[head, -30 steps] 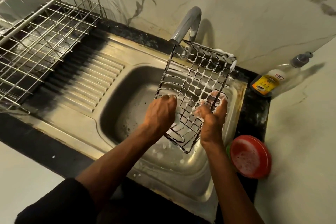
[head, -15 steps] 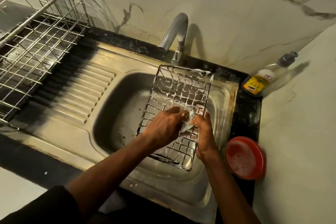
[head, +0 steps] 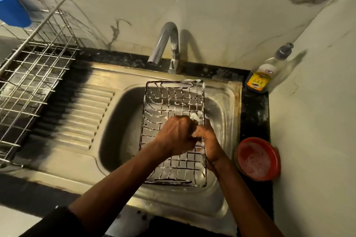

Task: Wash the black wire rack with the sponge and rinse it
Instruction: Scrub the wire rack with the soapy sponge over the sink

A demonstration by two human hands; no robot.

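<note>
- Lying across the steel sink [head: 227, 102], the black wire rack [head: 173, 102] is carrying foam.
- I am closing my left hand [head: 176, 136] over the pale sponge [head: 194, 116].
- I am gripping the rack's right rim with my right hand [head: 208, 140].

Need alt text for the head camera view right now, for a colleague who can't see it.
Both hands, left hand and right hand, meet over a soapy black wire rack lying across the steel sink, with foam showing between them. The faucet looks off; a red bowl sits right.
</note>
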